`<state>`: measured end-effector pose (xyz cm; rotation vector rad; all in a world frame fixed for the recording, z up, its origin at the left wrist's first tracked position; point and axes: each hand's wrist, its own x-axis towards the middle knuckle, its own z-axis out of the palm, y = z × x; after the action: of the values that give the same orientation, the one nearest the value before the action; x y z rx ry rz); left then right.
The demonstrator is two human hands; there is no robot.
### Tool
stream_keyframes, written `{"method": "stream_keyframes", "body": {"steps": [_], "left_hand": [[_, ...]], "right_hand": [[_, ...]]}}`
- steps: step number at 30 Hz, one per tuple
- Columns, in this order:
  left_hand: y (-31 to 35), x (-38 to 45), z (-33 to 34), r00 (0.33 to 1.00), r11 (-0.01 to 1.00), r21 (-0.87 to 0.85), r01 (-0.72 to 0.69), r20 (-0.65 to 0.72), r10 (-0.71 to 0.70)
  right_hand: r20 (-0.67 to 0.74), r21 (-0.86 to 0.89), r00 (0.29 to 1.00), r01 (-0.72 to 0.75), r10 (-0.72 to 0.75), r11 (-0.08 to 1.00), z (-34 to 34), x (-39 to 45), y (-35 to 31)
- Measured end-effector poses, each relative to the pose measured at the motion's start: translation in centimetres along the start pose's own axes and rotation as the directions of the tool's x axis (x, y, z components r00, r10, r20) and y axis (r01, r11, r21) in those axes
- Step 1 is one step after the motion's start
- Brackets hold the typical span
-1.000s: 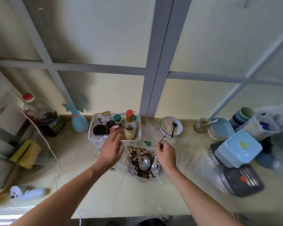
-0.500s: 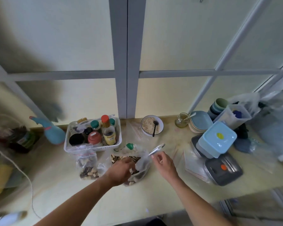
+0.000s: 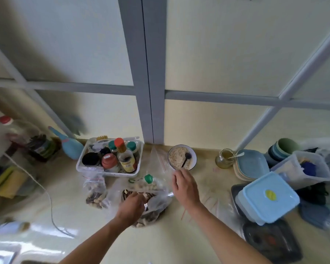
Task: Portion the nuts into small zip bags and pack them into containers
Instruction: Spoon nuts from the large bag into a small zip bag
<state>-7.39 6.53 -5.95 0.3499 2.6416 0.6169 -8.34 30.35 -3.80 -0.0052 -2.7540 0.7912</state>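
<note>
A large clear bag of mixed nuts (image 3: 152, 208) lies open on the counter in front of me. My left hand (image 3: 131, 205) reaches into its mouth with curled fingers and grips the bag's rim. My right hand (image 3: 185, 185) hovers at the bag's right edge, seen from the back; its bent fingers hide what is under them. A small filled zip bag (image 3: 95, 191) of nuts stands left of the big bag. An empty zip bag (image 3: 157, 159) lies behind it. A light blue lidded container (image 3: 267, 199) sits on a dark tray (image 3: 272, 242) at the right.
A white basket of jars and bottles (image 3: 111, 173) stands behind the bags. A bowl of oats with a black spoon (image 3: 181, 157), a glass jar (image 3: 224, 158), stacked blue plates (image 3: 251, 164) and a clear tub (image 3: 301, 168) line the back right. A white cable (image 3: 46, 193) crosses the left.
My left hand has pushed deeper into the big nut bag. My right hand has moved up towards the bowl, and the spoon it held is no longer plainly visible.
</note>
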Motion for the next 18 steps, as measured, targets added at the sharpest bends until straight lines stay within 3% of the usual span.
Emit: {"method": "stream_keyframes", "body": {"steps": [3,6,9,13,16,18], "left_hand": [[0.0,-0.8,0.6,0.991,0.99,-0.104,0.09,-0.089,-0.099],[-0.4,-2.5,1.0,0.955,0.961,-0.24,0.137,-0.225,-0.193],[-1.4,-4.6,1.6,0.911,0.922,-0.341,0.182,-0.295,-0.288],[-3.4,-6.6,2.2,0.887,0.923,-0.339,0.181,-0.349,-0.302],[-4.0,-7.5,1.9,0.885,0.922,-0.329,0.204,-0.342,-0.317],[-3.9,-7.8,1.6,0.887,0.919,-0.336,0.207,-0.331,-0.321]], "right_hand": [[0.275,0.19,0.96,-0.115,0.06,0.975,1.8,2.4,-1.7],[0.55,0.143,0.82,-0.278,0.158,0.95,4.1,4.2,-2.8],[0.671,0.1,0.709,-0.376,0.217,0.921,6.0,5.6,-3.4],[0.752,0.002,0.543,-0.568,0.373,0.823,7.0,7.1,-3.8],[0.733,-0.051,0.555,-0.533,0.395,0.844,7.2,7.3,-3.8],[0.654,-0.088,0.648,-0.448,0.391,0.89,7.4,7.1,-3.8]]}}
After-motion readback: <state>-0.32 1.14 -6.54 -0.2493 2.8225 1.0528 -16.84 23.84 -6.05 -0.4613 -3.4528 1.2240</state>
